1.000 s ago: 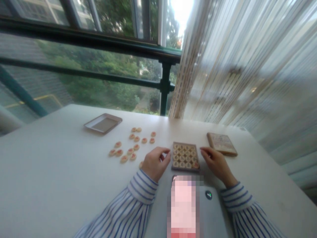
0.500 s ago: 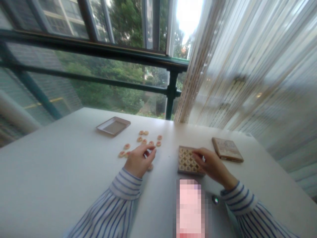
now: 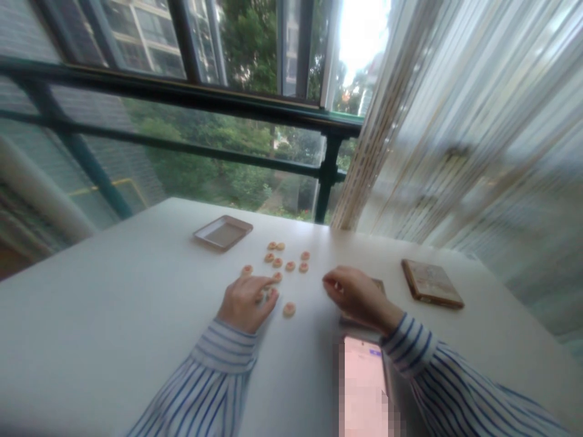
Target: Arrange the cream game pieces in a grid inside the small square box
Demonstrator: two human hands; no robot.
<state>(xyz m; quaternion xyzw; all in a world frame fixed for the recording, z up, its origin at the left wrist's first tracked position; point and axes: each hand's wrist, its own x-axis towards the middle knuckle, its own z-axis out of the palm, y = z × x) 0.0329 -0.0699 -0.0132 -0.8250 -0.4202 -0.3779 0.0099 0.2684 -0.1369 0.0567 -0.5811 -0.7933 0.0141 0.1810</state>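
Note:
Several round wooden discs [image 3: 290, 266] with red marks lie loose on the white table [image 3: 113, 315]. My left hand [image 3: 246, 300] rests on the nearest ones, its fingers stretched flat over them. One disc [image 3: 289, 309] lies just to its right. My right hand [image 3: 357, 297] hovers over the small wooden box [image 3: 378, 284] of discs and hides nearly all of it. Its fingers are curled into a pinch pointing left. What they hold, if anything, is hidden.
A shallow brown tray [image 3: 223, 232] sits at the back left of the discs. A flat wooden lid [image 3: 432, 283] lies to the right. A phone [image 3: 364, 388] lies near the front edge. Window railing and striped curtains stand behind the table.
My left hand went from beside the box leftwards onto the loose discs. My right hand moved from the box's right side over its top and now covers it. The camera turned left.

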